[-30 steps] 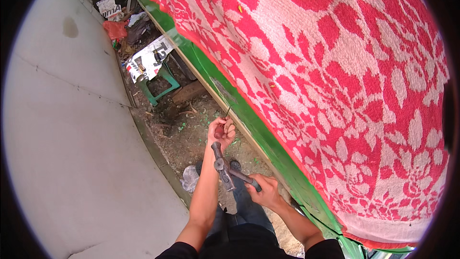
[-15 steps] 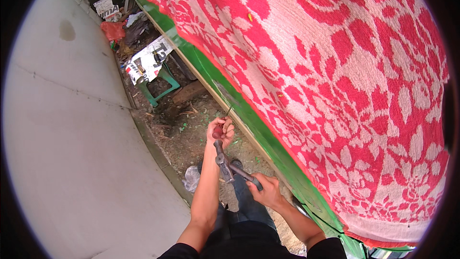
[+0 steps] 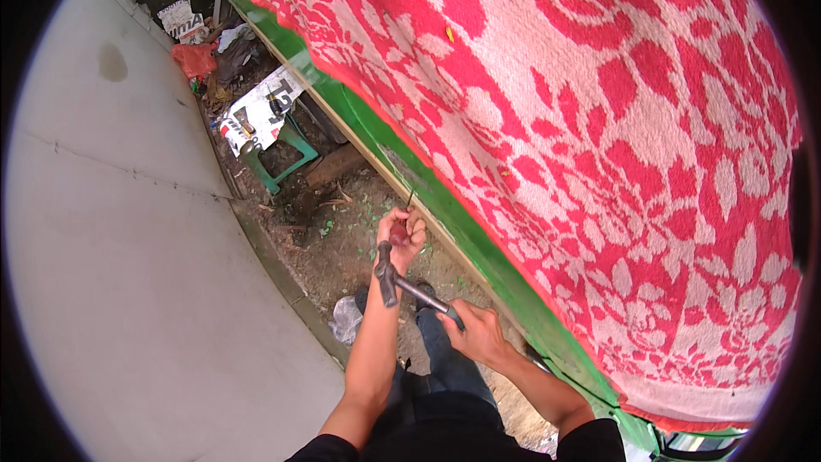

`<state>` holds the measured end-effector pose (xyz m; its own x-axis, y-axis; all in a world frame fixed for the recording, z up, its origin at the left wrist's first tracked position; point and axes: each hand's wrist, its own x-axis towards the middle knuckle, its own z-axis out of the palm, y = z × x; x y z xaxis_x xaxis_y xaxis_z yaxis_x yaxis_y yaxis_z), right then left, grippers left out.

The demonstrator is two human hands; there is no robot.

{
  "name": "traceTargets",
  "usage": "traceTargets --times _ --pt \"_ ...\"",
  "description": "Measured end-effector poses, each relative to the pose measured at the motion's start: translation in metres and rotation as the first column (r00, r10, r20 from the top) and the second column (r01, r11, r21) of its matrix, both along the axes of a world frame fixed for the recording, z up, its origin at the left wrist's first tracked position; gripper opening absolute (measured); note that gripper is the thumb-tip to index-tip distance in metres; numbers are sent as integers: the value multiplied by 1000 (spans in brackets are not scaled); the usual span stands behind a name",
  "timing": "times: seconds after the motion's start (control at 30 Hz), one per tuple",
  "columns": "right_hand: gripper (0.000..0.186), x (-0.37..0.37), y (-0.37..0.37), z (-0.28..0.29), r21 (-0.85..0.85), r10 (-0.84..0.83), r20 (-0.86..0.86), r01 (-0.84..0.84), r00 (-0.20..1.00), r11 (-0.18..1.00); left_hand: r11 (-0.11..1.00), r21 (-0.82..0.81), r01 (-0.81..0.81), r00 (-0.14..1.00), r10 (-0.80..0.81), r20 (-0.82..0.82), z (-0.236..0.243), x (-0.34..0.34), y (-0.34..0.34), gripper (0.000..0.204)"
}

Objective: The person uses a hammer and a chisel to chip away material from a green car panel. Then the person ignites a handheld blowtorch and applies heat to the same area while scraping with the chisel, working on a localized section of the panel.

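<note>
My left hand [image 3: 414, 244] is closed around the red handle of a screwdriver [image 3: 398, 234]. Its thin shaft points up and away, with the tip at the wooden strip [image 3: 440, 235] along the edge of the green sheet [image 3: 369, 117]; whether it touches cannot be made out. My right hand [image 3: 479, 335] grips a hammer [image 3: 387, 277] by its dark grip. The metal head hangs over my left wrist, close to the butt of the screwdriver handle.
A red and pale flowered cloth [image 3: 590, 154] drapes over the green sheet on the right. On the left rises a grey wall [image 3: 128, 265]. Farther off, a green stool [image 3: 278, 169] bears a printed board [image 3: 267, 111] with tools on it. A clear plastic bag [image 3: 345, 318] lies near my feet.
The hammer head has swung slightly up and left, nearer my left wrist. My left hand, still around the screwdriver, has shifted a little to the right in view.
</note>
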<state>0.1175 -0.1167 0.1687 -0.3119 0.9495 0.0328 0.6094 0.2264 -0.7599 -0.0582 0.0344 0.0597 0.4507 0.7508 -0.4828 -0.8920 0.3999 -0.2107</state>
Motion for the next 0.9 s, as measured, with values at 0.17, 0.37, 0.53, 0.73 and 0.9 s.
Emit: traceTargets --times 0.17,0.37,0.53,0.73,0.9 --pt "25 -6 1 21 261 209 -115 -174 971 950 1000 30 -7 1000 6 28 -2 -13 4 14" --pt "27 -6 17 -4 -42 19 249 -9 968 999 997 28 -69 997 68 34 -4 7 5 15" --pt "21 -15 -3 20 175 69 -82 -54 994 983 996 44 -80 987 73 142 -19 -10 1 18" --pt "22 1 10 -10 74 -23 193 9 981 997 997 56 -59 986 50 160 -16 -6 4 18" --pt "23 -8 -6 14 80 18 -33 -15 999 997 994 87 -63 995 55 89 -19 -15 0 17"
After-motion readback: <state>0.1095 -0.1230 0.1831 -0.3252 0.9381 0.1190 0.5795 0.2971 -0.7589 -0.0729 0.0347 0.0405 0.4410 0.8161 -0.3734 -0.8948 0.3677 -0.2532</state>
